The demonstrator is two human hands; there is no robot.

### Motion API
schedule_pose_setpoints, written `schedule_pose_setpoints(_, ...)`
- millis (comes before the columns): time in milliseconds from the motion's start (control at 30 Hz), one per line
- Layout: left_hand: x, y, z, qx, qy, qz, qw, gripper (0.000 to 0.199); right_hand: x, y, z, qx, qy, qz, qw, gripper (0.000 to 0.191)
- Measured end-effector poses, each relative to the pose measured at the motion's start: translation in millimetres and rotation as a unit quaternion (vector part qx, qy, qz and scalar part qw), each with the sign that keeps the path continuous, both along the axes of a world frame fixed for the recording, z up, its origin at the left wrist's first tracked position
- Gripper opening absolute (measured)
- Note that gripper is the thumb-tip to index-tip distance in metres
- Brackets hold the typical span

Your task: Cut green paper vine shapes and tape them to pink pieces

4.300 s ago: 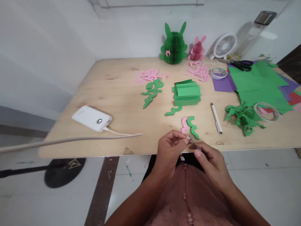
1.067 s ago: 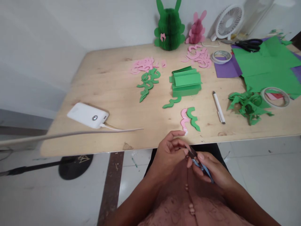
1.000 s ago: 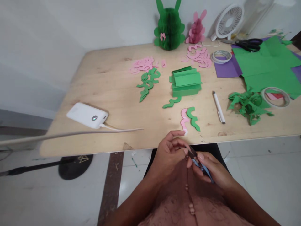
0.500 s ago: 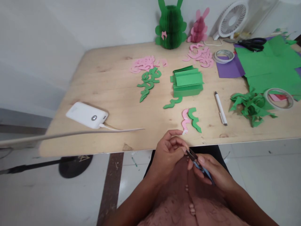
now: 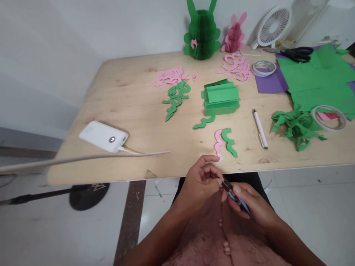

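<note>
Below the table's front edge, my right hand is closed round a small dark and blue cutting tool, its tip pointing up and left. My left hand meets that tip with thumb and fingers pinched; whatever lies between them is too small to make out. A small white piece shows at the left index fingertip, by the lower end of a wavy pink paper strip. Beside it lies a wavy green strip. A folded green paper block sits farther back.
Pink cutouts and green cutouts lie mid-table. A white pen, green scraps, tape roll, scissors and green sheets are at right. At left, a power bank trails a cable.
The left index fingertip has shifted slightly right, with the small white piece. The tool's tip stays by the left fingers, and the table items keep their places.
</note>
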State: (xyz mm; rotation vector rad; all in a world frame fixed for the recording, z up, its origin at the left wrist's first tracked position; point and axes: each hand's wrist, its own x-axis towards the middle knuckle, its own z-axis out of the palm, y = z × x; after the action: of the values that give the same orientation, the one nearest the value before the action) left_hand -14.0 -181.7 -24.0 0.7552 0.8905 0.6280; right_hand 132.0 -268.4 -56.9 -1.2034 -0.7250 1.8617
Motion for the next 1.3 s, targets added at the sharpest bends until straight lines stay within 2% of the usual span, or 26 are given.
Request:
schedule_pose_setpoints(467,1.3,0.3,4.4,0.006,0.010,0.009,1.000,0.039,-1.5,-0.5,0.4,-0.014,-0.001,-0.008,1.000,0.050)
schedule_pose_setpoints(700,-2.3,9.2,4.2,0.059,0.047,0.068,0.995,0.037,1.7,-0.9,2.1,-0.013,-0.007,-0.020,1.000,0.047)
schedule_pose_setpoints(800,-4.7,12.6,4.4,0.053,0.039,0.078,0.995,0.037,6.4,0.9,5.5,-0.016,-0.020,-0.040,0.999,0.047)
schedule_pose_setpoints(900,-5.8,12.2,3.0,0.036,0.023,0.062,0.997,0.038,10.3,3.2,7.5,-0.015,-0.023,-0.067,0.997,0.046)
schedule_pose_setpoints(1100,-3.7,7.0,-2.4,-0.005,-0.035,0.009,0.999,0.045,4.7,5.1,6.8,-0.064,0.065,-0.085,0.992,0.047)
schedule_pose_setpoints(1300,0.1,5.4,-0.7,-0.008,-0.043,0.003,0.999,0.042,-3.7,4.4,3.4,-0.118,0.188,-0.084,0.971,0.049)
